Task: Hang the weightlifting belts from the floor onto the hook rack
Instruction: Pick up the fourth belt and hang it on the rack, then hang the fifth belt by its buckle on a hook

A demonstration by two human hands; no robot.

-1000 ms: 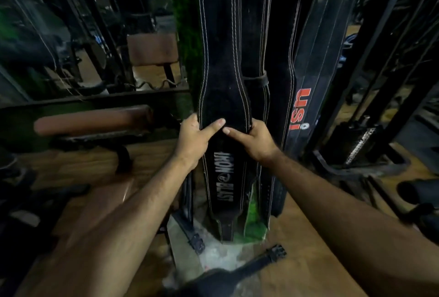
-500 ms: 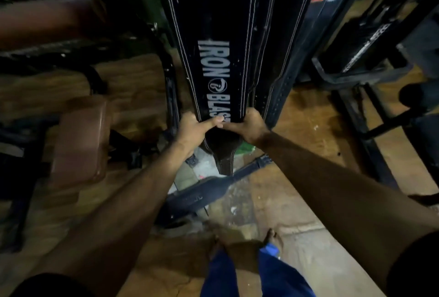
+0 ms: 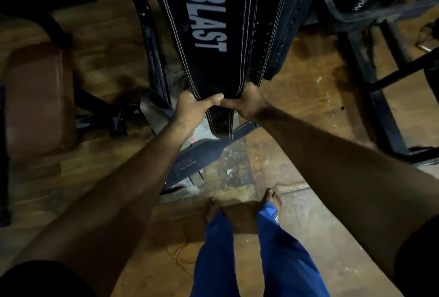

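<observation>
**Weightlifting belt held at its lower end, over a worn gym floor**

Weightlifting belt [image 3: 213, 42]: black, with white double stitching along both edges, hanging vertically and tapering toward its lower tip. The left hand [image 3: 192, 110] grips the belt's left edge near the taper, thumb laid across the front face; the right hand [image 3: 247, 104] grips the right edge at the same height, thumb likewise across the front, the two thumb tips almost meeting. Both hands are closed round the strap. Large white lettering above the hands reads "BLAST", with part of a round logo above it. Behind the held belt, to its right, hangs a second black belt [image 3: 285, 35] with rows of punched holes. Below the held belt's tip a third belt [image 3: 202, 154] lies flat on the floor [image 3: 308, 87]; its printing is too dim to read. The floor is stained brown boards and patchy concrete. Left of the held belt stands a brown padded bench [image 3: 35, 99]; to the right, black metal frames [image 3: 380, 111]. Bare feet and blue trousers [image 3: 249, 256] appear beneath.
</observation>
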